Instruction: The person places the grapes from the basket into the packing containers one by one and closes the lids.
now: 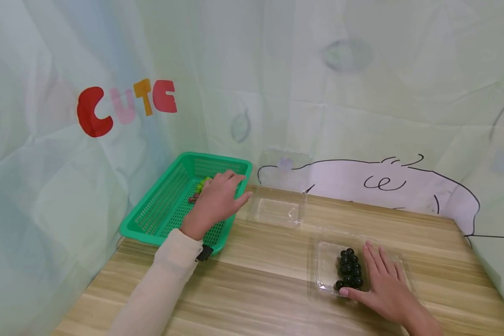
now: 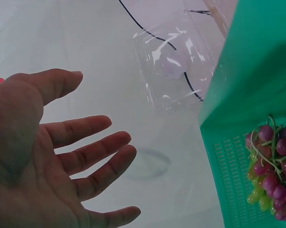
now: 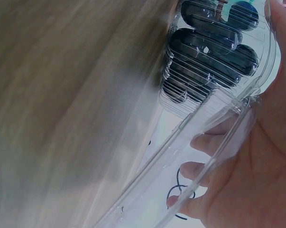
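Observation:
My left hand (image 1: pixel 216 200) hovers over the green basket (image 1: pixel 131 227), its fingers spread and holding nothing. Inside the basket lies a bunch of purple-red grapes (image 2: pixel 275 175) with some green grapes (image 2: pixel 260 197); my hand hides most of them in the head view. On the right, a clear plastic box (image 1: pixel 325 266) lies on the table with a bunch of black grapes (image 1: pixel 348 268) in it. My right hand (image 1: pixel 386 294) rests across that box beside the grapes, fingers extended and thumb at its front edge. In the right wrist view some fingers (image 3: pixel 190 173) show beyond the clear plastic.
Another clear plastic box (image 1: pixel 277 210) stands at the back of the wooden table (image 1: pixel 252 280), its lid raised against the curtain. The printed curtain (image 1: pixel 294 70) closes off the back and left sides, close behind the basket.

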A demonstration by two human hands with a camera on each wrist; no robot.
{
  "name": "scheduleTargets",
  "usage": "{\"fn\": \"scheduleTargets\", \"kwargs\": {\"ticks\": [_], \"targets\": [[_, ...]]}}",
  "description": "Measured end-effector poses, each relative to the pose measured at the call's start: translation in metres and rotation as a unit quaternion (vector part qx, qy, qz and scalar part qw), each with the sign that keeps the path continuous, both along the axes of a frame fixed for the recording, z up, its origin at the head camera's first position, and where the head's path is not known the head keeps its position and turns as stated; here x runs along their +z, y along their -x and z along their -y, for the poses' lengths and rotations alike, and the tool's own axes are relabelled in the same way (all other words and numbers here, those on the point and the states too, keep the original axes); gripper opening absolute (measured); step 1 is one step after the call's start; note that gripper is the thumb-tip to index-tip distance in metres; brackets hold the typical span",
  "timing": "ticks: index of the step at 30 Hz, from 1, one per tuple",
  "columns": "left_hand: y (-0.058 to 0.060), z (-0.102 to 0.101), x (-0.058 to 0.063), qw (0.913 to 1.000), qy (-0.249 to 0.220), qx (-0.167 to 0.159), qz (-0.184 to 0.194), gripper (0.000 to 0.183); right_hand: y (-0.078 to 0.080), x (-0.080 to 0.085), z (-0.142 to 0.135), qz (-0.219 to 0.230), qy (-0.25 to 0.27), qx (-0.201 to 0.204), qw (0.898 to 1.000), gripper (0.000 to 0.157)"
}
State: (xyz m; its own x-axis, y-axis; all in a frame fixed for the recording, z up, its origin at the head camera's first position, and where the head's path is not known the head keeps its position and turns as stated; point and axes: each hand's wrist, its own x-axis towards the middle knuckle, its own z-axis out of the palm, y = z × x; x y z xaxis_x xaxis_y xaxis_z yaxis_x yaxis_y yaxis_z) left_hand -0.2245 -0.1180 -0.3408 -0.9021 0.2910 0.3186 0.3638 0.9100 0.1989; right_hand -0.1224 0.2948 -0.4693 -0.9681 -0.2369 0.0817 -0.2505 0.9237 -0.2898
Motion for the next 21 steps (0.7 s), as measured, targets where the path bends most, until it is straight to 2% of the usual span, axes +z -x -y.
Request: {"fn": "scheduleTargets", "kwargs": {"ticks": [14,21], "targets": [[0.017,0.020,0.003,0.9995,-0.015,0.011,0.024,0.047,0.001,-0.001,0.000,-0.004,-0.001,-0.001,1.000,0.123],[0.026,0.027,0.004,0.9986,-0.021,0.011,0.048,0.046,0.001,-0.001,0.000,-0.004,-0.003,0.000,1.000,0.123]]}}
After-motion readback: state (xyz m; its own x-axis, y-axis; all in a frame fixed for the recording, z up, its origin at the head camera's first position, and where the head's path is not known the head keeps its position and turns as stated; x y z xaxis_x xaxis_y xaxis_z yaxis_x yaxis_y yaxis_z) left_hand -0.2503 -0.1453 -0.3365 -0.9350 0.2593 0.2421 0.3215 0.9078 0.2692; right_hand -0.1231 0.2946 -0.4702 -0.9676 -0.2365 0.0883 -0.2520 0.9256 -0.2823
